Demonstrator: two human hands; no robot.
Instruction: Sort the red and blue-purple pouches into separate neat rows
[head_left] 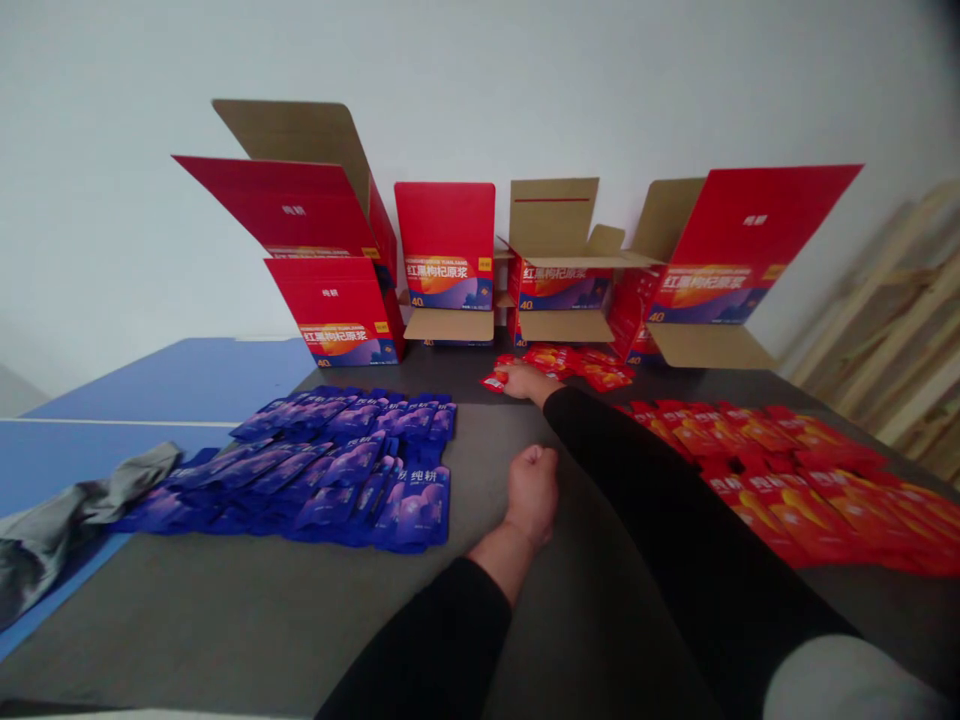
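Black sleeves (pixel 431 640) enter from the lower edge of the view, both arms reaching out over a dark grey worktop (pixel 225 620). Nearest is the left hand (pixel 532 495), resting over bare worktop between two sachet groups. Its fingers (pixel 534 462) are curled closed into a fist, with no item visible in them.

To its left lie blue sachets (pixel 337 470), packed in overlapping rows. To its right, red sachets (pixel 795 480) are laid out in a similar overlapping spread, just beyond the right sleeve. A crumpled grey cloth (pixel 67 510) lies at the worktop's left edge, touching the nearest blue sachets and hanging over onto a blue table (pixel 165 385) with a white line along it.

Farther on, the right hand (pixel 525 382) reaches the far side of the worktop. Its fingers (pixel 506 373) are extended and touch a small loose pile of red sachets (pixel 577 365); whether they grip one cannot be determined.

Behind the pile, open red cartons (pixel 446 240) with kraft-brown flap interiors stand along a white wall (pixel 97 200), printed 红黑枸杞原浆. Pale wooden slats (pixel 885 300) lean at the far right.
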